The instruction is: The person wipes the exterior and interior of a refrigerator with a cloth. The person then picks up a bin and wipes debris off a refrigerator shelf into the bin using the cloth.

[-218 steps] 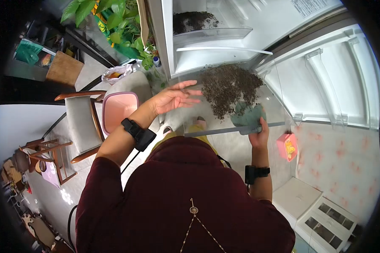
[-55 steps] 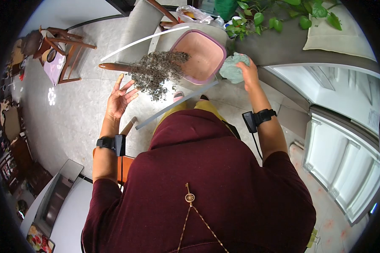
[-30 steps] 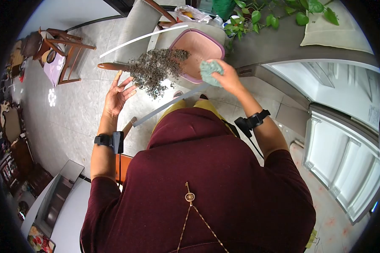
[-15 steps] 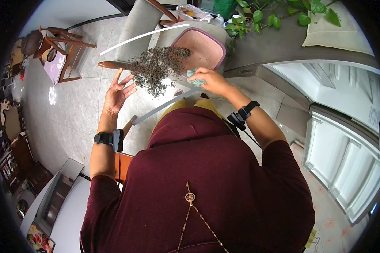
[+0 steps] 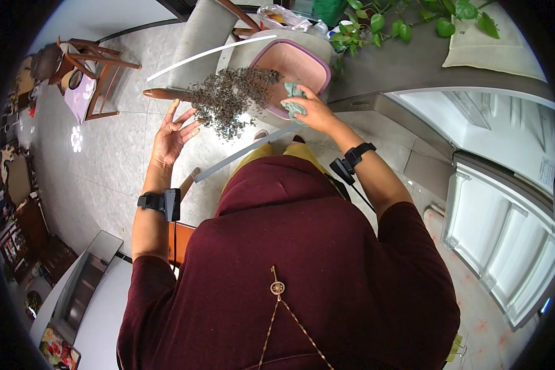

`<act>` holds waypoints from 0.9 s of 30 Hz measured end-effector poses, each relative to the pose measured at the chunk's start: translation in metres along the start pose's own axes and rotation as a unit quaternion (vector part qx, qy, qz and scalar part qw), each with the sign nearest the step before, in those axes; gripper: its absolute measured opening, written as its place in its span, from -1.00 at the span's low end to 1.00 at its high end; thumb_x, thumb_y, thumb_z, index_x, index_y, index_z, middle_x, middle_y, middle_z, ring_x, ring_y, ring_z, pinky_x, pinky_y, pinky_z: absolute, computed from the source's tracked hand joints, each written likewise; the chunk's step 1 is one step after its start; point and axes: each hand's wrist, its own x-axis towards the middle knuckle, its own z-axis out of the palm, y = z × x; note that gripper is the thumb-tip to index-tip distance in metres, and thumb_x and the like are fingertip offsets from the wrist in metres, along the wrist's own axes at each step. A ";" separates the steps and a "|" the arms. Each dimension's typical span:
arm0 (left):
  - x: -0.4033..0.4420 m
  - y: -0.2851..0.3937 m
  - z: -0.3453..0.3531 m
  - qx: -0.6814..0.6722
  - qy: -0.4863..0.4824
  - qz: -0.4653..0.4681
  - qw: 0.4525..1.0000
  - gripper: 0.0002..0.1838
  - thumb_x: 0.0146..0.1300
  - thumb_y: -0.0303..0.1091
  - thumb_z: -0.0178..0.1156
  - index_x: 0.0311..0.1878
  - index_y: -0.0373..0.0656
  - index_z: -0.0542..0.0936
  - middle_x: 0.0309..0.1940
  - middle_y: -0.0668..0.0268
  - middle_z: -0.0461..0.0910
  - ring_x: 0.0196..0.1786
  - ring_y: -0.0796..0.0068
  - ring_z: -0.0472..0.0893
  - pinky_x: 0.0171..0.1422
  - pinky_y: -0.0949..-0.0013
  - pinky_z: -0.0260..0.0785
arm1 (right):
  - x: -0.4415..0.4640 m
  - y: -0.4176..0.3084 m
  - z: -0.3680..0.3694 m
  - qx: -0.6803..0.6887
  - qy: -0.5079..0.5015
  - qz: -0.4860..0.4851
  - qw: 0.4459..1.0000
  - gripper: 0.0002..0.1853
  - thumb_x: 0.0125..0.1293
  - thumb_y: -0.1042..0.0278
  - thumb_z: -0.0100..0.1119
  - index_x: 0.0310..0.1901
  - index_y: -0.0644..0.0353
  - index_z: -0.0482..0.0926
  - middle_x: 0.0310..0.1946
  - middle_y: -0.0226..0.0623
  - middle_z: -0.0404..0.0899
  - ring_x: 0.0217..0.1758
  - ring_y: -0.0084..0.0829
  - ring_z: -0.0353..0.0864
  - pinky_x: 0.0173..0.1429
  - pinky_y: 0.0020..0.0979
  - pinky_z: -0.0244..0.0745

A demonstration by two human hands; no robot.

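A transparent shelf with a grey front strip (image 5: pixel 240 152) and a white back strip (image 5: pixel 209 57) carries a heap of dark crumbly debris (image 5: pixel 231 98). At its left end, my left hand (image 5: pixel 171 139) supports the shelf, fingers spread against it. My right hand (image 5: pixel 314 112) grips a crumpled grey-green cloth (image 5: pixel 294 102) over the right part of the shelf, to the right of the debris. Beneath and behind that part is a pink basin (image 5: pixel 302 61) with a purple rim.
A grey chair (image 5: pixel 197 43) with wooden arms stands behind the shelf. Leafy plants (image 5: pixel 401 28) hang at the top. To the right, a fridge door (image 5: pixel 505 234) stands open. Another wooden chair (image 5: pixel 98 58) is at the left.
Over the last second my right hand moved the cloth left and down across the shelf, then slightly back up and right. My left hand and the shelf have barely moved.
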 end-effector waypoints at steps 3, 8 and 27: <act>0.000 0.000 0.000 -0.005 -0.006 0.000 1.000 -0.17 -0.01 -0.46 0.12 0.42 0.01 0.13 0.23 -0.02 0.33 0.08 0.00 0.54 0.13 0.14 0.49 | 0.005 0.003 -0.001 -0.001 -0.027 0.038 0.999 -0.49 -0.02 0.56 0.23 0.01 -0.18 0.59 0.22 -0.16 0.28 0.24 -0.05 0.34 0.27 -0.25 0.30; 0.000 0.001 0.002 -0.005 -0.002 -0.001 1.000 -0.18 -0.01 -0.48 0.10 0.42 0.00 0.12 0.23 -0.02 0.33 0.08 0.00 0.55 0.12 0.15 0.50 | 0.011 -0.007 -0.008 -0.038 0.015 0.082 0.996 -0.55 -0.02 0.60 0.19 -0.06 -0.09 0.60 0.11 -0.18 0.39 0.12 -0.08 0.44 0.19 -0.22 0.38; -0.001 0.005 0.008 0.013 0.006 -0.003 1.000 -0.22 0.02 -0.47 0.07 0.40 0.01 0.15 0.26 -0.03 0.31 0.10 0.03 0.53 0.16 0.19 0.46 | 0.021 -0.036 -0.002 -0.067 -0.033 -0.070 0.995 -0.64 -0.03 0.57 0.13 -0.16 -0.04 0.63 0.03 -0.47 0.51 0.08 -0.24 0.44 0.15 -0.28 0.39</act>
